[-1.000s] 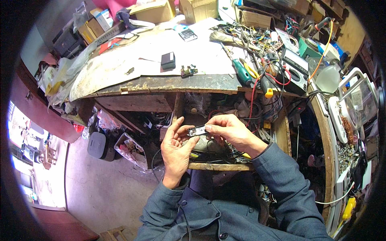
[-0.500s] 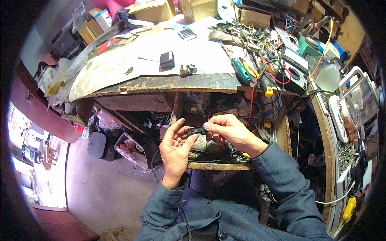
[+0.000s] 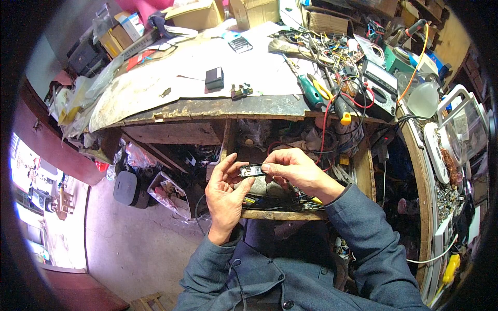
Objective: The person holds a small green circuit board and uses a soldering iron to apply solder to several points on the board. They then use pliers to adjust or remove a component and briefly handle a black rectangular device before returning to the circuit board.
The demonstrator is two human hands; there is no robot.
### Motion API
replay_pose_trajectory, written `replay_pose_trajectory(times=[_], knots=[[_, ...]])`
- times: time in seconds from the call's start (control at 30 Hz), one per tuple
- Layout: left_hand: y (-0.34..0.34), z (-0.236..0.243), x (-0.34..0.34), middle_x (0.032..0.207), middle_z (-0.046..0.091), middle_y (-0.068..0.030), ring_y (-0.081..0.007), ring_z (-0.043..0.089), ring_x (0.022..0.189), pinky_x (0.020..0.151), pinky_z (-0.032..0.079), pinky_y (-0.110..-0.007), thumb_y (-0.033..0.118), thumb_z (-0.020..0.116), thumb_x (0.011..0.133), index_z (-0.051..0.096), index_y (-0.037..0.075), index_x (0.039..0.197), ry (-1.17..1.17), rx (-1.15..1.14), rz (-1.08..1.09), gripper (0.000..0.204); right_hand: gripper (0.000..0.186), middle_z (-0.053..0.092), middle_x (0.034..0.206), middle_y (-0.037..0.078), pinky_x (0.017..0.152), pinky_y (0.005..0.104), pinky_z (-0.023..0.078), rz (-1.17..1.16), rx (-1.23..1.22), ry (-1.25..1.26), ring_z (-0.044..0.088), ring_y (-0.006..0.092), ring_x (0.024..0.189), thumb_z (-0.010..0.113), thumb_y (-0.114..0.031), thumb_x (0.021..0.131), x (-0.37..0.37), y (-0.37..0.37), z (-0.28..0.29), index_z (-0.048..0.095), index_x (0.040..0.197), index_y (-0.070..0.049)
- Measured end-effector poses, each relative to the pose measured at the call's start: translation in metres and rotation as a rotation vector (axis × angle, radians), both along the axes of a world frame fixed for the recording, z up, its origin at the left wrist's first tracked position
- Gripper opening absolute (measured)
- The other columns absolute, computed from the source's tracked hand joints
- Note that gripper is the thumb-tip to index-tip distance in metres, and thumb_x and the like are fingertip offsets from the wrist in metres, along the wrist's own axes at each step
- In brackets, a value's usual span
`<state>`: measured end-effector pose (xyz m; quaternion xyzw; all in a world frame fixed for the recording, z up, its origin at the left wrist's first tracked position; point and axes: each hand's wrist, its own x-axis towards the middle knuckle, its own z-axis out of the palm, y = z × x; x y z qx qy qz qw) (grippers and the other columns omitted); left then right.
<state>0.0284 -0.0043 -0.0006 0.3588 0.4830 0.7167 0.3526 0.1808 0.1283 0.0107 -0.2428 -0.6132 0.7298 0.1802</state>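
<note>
At the far left of the bench (image 3: 207, 110) lie plastic bags (image 3: 78, 103), and under it a grey box (image 3: 127, 189) sits on the floor beside a clear tub (image 3: 168, 193) of scraps.

My left hand (image 3: 225, 194) is half open, palm turned up, thumb and fingertips curled around the left end of the part (image 3: 252, 170), a small flat dark piece with a pale face. It hangs in the air between my hands, below the bench edge and above the wooden ledge (image 3: 280, 214) in front of my lap. My right hand (image 3: 295, 171) is nearly closed, thumb and forefinger pinching the part's right end; the other fingers are folded under.

What I think could go wrong: both grips are only at the tips, so a twist or a slip would drop the part into the wires on the ledge or through to the floor, where the clutter would swallow it. The red lead (image 3: 325, 129) hanging just beyond my right knuckles could snag a finger and jerk the grip.

Counting: one part, two hands on it. On the benchtop I see one black box (image 3: 214, 78), one small metal clip piece (image 3: 241, 91), one green screwdriver (image 3: 310, 90), one meter (image 3: 381, 89) and one clear jug (image 3: 424, 98) further right. The loose wires are too tangled to count.
</note>
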Motion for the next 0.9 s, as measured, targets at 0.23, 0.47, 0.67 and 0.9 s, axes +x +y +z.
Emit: replay_pose_trajectory(times=[0.23,0.47,0.67,0.9], knots=[[0.0003,0.0014,0.0003,0.123,0.066,-0.0137,-0.018,0.064,0.111,0.098,0.052,-0.03,-0.01,0.074,0.081,0.048,0.0,0.142,0.003,-0.004,-0.013,0.067,0.02,0.06,0.066,-0.004,0.046,0.0218,0.036,-0.007,-0.01,-0.026,0.048,0.0032,0.052,0.07,-0.025,0.097,0.0012,0.0001,0.0002,0.071,0.094,-0.005],[0.0012,-0.002,-0.0004,0.124,0.065,-0.0148,-0.0191,0.064,0.112,0.1,0.051,-0.031,-0.011,0.073,0.081,0.047,0.0,0.142,0.027,0.017,-0.011,0.067,0.02,0.062,0.07,-0.004,0.047,0.0212,0.037,-0.009,-0.014,-0.019,0.05,0.0031,0.054,0.07,-0.025,0.097,0.0017,-0.0005,0.0024,0.07,0.095,-0.004],[0.0004,0.0002,0.0005,0.125,0.065,-0.0164,-0.0195,0.064,0.112,0.1,0.052,-0.031,-0.011,0.073,0.081,0.047,-0.001,0.142,0.013,0.014,-0.007,0.067,0.02,0.063,0.072,-0.004,0.048,0.0212,0.038,-0.006,-0.014,-0.024,0.05,0.003,0.056,0.069,-0.024,0.097,0.0024,-0.0015,0.0063,0.07,0.095,-0.004],[0.0008,-0.0033,-0.0002,0.125,0.065,-0.0171,-0.0184,0.065,0.109,0.094,0.055,-0.029,-0.01,0.074,0.083,0.046,-0.001,0.143,0.003,0.015,0.001,0.066,0.022,0.065,0.073,-0.003,0.048,0.0213,0.038,0.012,-0.005,-0.006,0.051,0.0031,0.056,0.068,-0.026,0.098,0.0029,-0.0001,0.0042,0.071,0.095,-0.004]])
